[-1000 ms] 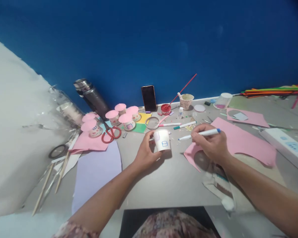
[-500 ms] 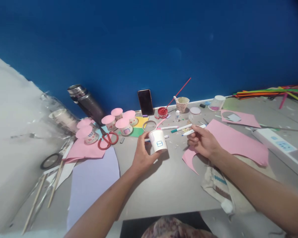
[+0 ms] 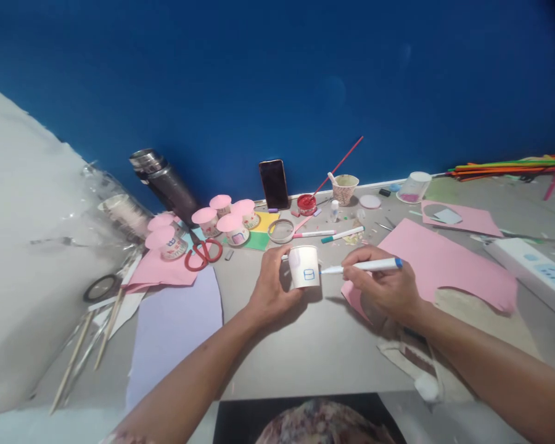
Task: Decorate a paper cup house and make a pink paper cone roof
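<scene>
My left hand is closed around a white paper cup, which stands nearly upright just above the table. A small blue outline drawing shows on the cup's front. In my right hand a white marker with a blue end is gripped, its blue tip pointing left and close to the cup's right edge; whether they touch I cannot tell. Behind the hands lie a teal-tipped marker, a pink marker and a roll of tape.
Several small cups with pink paper tops stand left of centre, near red-handled scissors and a dark thermos. A phone leans on the blue wall. Pink paper and a power strip lie to the right.
My right hand has turned the marker level and brought its tip left, up to the cup. The cup has been tilted more upright and sits slightly further right in view.
</scene>
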Demonstrator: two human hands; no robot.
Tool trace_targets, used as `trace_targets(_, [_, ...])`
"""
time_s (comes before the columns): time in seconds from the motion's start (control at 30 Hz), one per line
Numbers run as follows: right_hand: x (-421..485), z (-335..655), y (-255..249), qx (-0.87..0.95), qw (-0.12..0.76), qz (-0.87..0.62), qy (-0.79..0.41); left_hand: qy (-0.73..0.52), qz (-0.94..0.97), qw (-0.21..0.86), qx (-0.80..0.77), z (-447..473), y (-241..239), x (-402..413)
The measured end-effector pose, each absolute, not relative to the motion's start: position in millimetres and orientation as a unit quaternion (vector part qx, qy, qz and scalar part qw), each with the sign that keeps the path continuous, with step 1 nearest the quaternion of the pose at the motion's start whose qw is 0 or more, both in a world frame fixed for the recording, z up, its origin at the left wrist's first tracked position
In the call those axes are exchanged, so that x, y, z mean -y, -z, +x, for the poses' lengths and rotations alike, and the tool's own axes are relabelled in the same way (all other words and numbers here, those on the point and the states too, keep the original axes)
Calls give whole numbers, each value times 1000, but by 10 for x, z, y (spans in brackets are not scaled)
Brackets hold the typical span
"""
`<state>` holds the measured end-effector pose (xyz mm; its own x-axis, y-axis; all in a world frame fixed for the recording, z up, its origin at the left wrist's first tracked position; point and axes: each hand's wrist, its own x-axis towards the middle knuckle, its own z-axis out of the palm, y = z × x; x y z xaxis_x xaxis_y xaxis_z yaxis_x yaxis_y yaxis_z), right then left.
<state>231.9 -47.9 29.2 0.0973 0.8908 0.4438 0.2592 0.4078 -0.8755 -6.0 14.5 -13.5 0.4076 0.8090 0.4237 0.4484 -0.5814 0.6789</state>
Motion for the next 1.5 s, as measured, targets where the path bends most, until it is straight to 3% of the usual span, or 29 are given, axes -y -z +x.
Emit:
trace_targets(0.93, [476, 2229, -214, 631, 545, -506, -220, -332, 836, 250, -358, -23, 107, -25])
trace_targets(1.5, [525, 2231, -158, 603, 507, -528, -315, -329, 839, 252, -352, -20, 93, -24])
